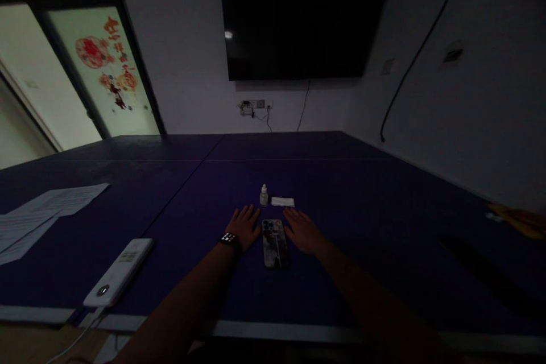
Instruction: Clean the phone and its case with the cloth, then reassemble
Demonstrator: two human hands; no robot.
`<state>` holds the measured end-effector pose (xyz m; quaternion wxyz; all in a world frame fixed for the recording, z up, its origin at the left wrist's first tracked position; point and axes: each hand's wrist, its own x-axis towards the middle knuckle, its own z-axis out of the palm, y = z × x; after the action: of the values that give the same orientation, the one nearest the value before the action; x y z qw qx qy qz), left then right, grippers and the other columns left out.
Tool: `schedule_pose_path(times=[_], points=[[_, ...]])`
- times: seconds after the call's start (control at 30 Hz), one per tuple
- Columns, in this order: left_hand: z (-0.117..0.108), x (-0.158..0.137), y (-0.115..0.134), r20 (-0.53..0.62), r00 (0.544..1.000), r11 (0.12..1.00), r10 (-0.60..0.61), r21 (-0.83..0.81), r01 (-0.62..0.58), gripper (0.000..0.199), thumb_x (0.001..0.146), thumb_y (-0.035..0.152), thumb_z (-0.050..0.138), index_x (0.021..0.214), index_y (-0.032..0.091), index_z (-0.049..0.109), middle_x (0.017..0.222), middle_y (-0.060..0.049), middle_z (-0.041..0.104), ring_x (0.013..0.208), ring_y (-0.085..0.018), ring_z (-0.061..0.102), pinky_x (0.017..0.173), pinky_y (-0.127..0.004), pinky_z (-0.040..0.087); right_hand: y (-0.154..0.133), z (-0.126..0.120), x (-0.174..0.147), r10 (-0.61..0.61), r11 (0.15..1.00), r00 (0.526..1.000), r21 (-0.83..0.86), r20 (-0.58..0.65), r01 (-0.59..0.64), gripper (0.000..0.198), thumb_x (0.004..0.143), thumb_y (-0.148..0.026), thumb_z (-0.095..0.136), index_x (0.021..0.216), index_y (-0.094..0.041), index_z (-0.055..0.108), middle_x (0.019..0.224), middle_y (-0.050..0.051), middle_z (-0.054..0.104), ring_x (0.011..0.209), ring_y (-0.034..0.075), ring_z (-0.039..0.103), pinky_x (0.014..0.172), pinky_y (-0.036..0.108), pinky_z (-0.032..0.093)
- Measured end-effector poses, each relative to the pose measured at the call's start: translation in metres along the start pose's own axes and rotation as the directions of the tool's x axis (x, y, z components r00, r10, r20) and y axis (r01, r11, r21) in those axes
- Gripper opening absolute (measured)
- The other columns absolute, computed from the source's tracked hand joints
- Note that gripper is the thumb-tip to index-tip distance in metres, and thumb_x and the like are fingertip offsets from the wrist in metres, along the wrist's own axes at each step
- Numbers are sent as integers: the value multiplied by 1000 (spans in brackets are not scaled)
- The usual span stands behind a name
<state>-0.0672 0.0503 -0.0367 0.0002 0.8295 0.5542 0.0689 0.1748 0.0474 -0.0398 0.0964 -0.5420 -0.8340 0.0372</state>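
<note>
A phone (275, 243) lies back-up on the dark blue table (341, 193) between my two hands. My left hand (246, 226), with a watch on its wrist, rests flat on the table just left of the phone, fingers apart. To the phone's right my right hand (302, 230) also lies flat, palm down, holding nothing. Just beyond the fingertips stand a small dropper bottle (264, 195) and, beside it, a folded white cloth (282, 202).
A white power bank (119, 271) with a cable lies near the table's front left edge. Paper sheets (40, 213) are at the far left. A dark screen (298, 17) hangs on the wall ahead. Something yellow (518, 217) sits at the right edge.
</note>
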Motion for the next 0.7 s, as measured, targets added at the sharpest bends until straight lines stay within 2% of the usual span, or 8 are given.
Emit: schedule_pose_path(times=[0.17, 0.7], points=[[-1, 0, 1, 0, 1000, 1000, -6, -15, 6, 66, 101, 52, 29, 158, 20, 36, 166, -12, 33, 155, -31, 26, 124, -54, 21, 0, 0, 1, 7, 1000, 1000, 1, -7, -7, 62, 103, -37, 32, 156, -6, 38, 165, 16, 33, 154, 27, 28, 126, 44, 19], [-4, 1, 0, 14, 1000, 1000, -11, -13, 11, 66, 100, 53, 29, 158, 21, 36, 167, -11, 31, 155, -30, 25, 125, -52, 19, 4, 6, 8, 25, 999, 996, 41, -84, -22, 55, 101, -34, 42, 152, -14, 48, 160, 13, 44, 151, 27, 36, 125, 45, 24]])
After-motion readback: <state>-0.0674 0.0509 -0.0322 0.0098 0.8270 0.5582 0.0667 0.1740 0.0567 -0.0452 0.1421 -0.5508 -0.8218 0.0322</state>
